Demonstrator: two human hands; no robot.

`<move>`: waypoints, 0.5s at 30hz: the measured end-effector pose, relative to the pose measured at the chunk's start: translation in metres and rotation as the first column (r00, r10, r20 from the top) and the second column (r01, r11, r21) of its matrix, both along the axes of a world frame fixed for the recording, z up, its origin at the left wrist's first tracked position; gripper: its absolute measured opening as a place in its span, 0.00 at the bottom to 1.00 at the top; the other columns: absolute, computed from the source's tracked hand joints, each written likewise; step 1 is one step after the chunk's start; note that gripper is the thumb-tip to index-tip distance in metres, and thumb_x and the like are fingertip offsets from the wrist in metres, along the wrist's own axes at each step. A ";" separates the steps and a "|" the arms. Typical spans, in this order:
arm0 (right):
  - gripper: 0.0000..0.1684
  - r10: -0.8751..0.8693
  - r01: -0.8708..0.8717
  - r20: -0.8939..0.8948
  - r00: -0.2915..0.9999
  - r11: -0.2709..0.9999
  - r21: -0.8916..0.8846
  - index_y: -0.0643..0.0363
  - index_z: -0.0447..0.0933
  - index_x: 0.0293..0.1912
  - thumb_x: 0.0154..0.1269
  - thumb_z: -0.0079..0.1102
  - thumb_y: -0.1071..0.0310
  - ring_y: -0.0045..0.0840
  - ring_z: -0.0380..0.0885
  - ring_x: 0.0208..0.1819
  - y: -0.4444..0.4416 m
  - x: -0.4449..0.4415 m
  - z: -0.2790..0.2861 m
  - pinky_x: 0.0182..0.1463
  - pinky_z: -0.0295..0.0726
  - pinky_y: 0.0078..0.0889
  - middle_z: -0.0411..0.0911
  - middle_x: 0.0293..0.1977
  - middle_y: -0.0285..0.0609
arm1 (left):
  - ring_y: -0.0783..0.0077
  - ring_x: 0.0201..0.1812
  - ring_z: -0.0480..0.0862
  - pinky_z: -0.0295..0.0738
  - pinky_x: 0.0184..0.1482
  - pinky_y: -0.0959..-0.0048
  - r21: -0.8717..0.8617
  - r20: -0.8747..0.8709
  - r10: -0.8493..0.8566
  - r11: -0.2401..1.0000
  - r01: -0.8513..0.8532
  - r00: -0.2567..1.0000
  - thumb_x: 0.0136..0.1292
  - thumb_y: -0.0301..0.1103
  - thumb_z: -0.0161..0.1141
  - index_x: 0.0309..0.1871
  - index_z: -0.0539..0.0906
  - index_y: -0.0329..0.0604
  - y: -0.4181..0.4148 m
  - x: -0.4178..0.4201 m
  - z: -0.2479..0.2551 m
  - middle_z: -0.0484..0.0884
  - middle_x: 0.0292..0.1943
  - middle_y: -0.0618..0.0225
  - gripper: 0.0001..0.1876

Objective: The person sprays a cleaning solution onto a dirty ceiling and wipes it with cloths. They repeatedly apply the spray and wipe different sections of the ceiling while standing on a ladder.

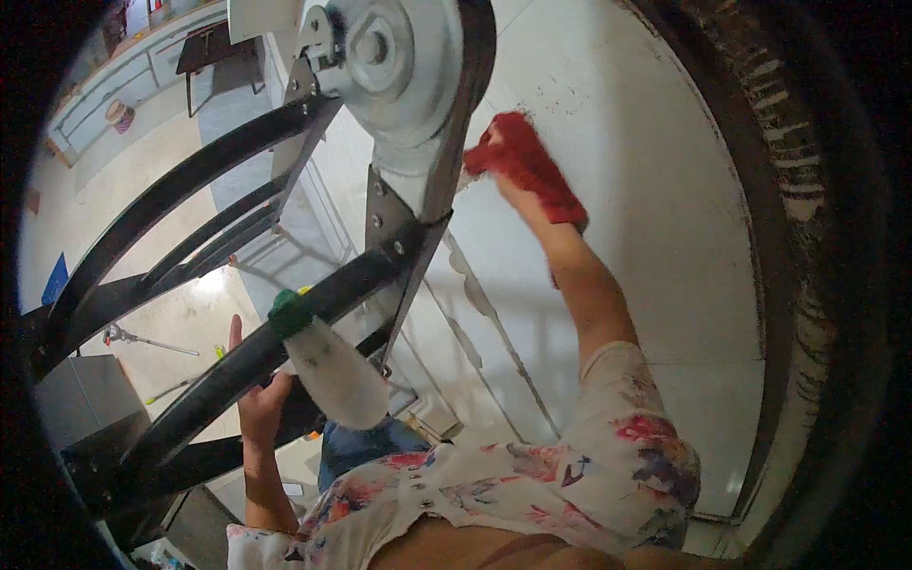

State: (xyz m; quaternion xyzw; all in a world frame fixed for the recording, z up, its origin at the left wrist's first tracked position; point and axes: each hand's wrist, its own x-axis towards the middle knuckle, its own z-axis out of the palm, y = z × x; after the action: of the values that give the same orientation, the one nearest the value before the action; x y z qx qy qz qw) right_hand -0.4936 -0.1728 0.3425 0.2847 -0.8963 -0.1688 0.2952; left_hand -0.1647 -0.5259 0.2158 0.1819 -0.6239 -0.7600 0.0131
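A red cloth (531, 160) covers most of my right hand (524, 196), which is blurred and raised against a white panelled surface (677, 235). The cloth hides my fingers. Left of it stands a black folding ladder (342, 285) with a large round metal hinge (377, 50). On one of its black bars hangs a translucent spray bottle (338, 370) with a green head. My left hand (262, 410) is beside and partly behind this bar. One finger points up past it and the thumb lies apart; the other fingers are hidden.
Dark specks (556, 96) mark the white surface above the cloth. A ridged dark border (784, 142) curves along the right. Far below on the left are a dark table (214, 50), a small bucket (120, 114), a long-handled tool (153, 340) and a grey box (89, 395).
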 end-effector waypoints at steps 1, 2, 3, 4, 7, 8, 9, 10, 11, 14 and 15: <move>0.13 0.039 -0.038 0.087 0.995 0.999 -0.017 0.61 0.74 0.46 0.65 0.53 0.65 0.46 0.69 0.55 -0.005 0.002 -0.016 0.60 0.69 0.44 0.71 0.49 0.52 | 0.70 0.49 0.81 0.73 0.57 0.72 0.071 -0.025 -0.026 0.997 0.028 0.999 0.55 0.24 0.65 0.75 0.47 0.39 0.000 -0.008 0.003 0.80 0.52 0.61 0.48; 0.12 0.070 -0.065 0.154 0.986 0.997 -0.038 0.61 0.74 0.45 0.65 0.53 0.65 0.46 0.69 0.55 -0.005 0.006 -0.028 0.60 0.69 0.43 0.71 0.48 0.51 | 0.69 0.50 0.81 0.73 0.58 0.71 0.050 -0.038 -0.029 0.998 0.030 0.999 0.55 0.24 0.65 0.75 0.46 0.39 0.003 -0.015 0.012 0.80 0.52 0.60 0.49; 0.11 0.115 -0.102 0.236 0.965 0.993 -0.066 0.61 0.74 0.44 0.64 0.53 0.66 0.45 0.69 0.54 -0.003 0.012 -0.039 0.59 0.69 0.42 0.71 0.47 0.51 | 0.69 0.51 0.81 0.72 0.59 0.70 0.040 -0.035 -0.027 0.999 0.028 0.999 0.55 0.25 0.66 0.76 0.44 0.40 0.006 -0.016 0.014 0.80 0.52 0.59 0.50; 0.10 0.148 -0.127 0.311 0.939 0.988 -0.087 0.61 0.74 0.42 0.64 0.53 0.66 0.45 0.70 0.53 0.003 0.020 -0.043 0.59 0.70 0.42 0.72 0.45 0.51 | 0.68 0.51 0.80 0.71 0.60 0.69 0.031 -0.035 -0.029 0.999 0.030 0.999 0.55 0.25 0.67 0.76 0.43 0.41 0.008 -0.018 0.017 0.80 0.53 0.59 0.51; 0.09 0.248 -0.164 0.466 0.850 0.963 -0.213 0.61 0.75 0.39 0.64 0.53 0.66 0.44 0.71 0.51 0.024 0.048 -0.027 0.57 0.71 0.40 0.73 0.42 0.50 | 0.67 0.53 0.80 0.69 0.62 0.68 0.059 -0.110 -0.024 0.998 0.031 0.994 0.55 0.26 0.68 0.76 0.42 0.44 0.022 -0.032 0.038 0.79 0.54 0.58 0.52; 0.08 0.308 -0.164 0.483 0.820 0.934 -0.317 0.61 0.75 0.38 0.64 0.53 0.67 0.43 0.71 0.51 0.027 0.057 -0.013 0.56 0.72 0.39 0.73 0.41 0.50 | 0.67 0.53 0.80 0.69 0.63 0.67 0.053 -0.115 -0.044 0.997 0.050 0.992 0.55 0.26 0.68 0.76 0.42 0.45 0.022 -0.035 0.041 0.79 0.54 0.58 0.52; 0.08 0.365 -0.146 0.472 0.803 0.887 -0.437 0.61 0.75 0.37 0.64 0.52 0.67 0.43 0.71 0.50 0.026 0.065 0.009 0.56 0.72 0.38 0.73 0.40 0.49 | 0.67 0.54 0.79 0.68 0.63 0.67 0.006 -0.058 -0.115 0.993 0.116 0.992 0.55 0.26 0.69 0.76 0.42 0.46 0.013 -0.034 0.026 0.79 0.55 0.58 0.52; 0.08 0.434 -0.147 0.437 0.788 0.822 -0.550 0.61 0.76 0.36 0.64 0.52 0.67 0.42 0.71 0.49 0.018 0.069 0.033 0.55 0.72 0.38 0.74 0.39 0.49 | 0.67 0.55 0.79 0.68 0.63 0.67 0.014 -0.020 -0.133 0.991 0.133 0.991 0.54 0.26 0.69 0.76 0.42 0.47 0.010 -0.031 0.010 0.79 0.55 0.58 0.53; 0.07 0.372 -0.066 0.427 0.824 0.812 -0.580 0.61 0.76 0.35 0.64 0.52 0.67 0.42 0.72 0.49 0.006 0.071 0.058 0.55 0.73 0.37 0.74 0.38 0.49 | 0.67 0.55 0.78 0.67 0.63 0.67 0.023 0.013 -0.159 0.987 0.158 0.987 0.54 0.27 0.70 0.76 0.42 0.48 0.006 -0.030 -0.006 0.78 0.55 0.58 0.54; 0.11 -0.045 0.066 0.304 0.952 0.996 -0.060 0.59 0.77 0.43 0.67 0.50 0.66 0.44 0.74 0.50 -0.038 0.044 0.124 0.54 0.73 0.40 0.77 0.43 0.51 | 0.68 0.57 0.77 0.67 0.63 0.67 0.163 -0.018 -0.045 0.985 0.048 0.999 0.52 0.27 0.72 0.75 0.46 0.47 0.014 -0.035 -0.018 0.78 0.56 0.59 0.53; 0.11 -0.024 0.015 0.168 0.986 0.999 0.052 0.59 0.77 0.43 0.66 0.51 0.65 0.44 0.74 0.50 -0.042 0.027 0.133 0.54 0.73 0.40 0.77 0.44 0.51 | 0.68 0.57 0.77 0.67 0.63 0.67 0.174 -0.027 -0.033 0.984 0.038 0.999 0.52 0.27 0.72 0.75 0.46 0.46 0.014 -0.039 -0.018 0.78 0.56 0.59 0.52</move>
State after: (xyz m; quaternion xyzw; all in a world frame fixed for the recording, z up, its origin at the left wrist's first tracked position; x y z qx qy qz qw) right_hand -0.4670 -0.2150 0.4752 0.2964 -0.9162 -0.1696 0.2095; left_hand -0.2032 -0.5123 0.1978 0.1621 -0.5579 -0.8139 -0.0090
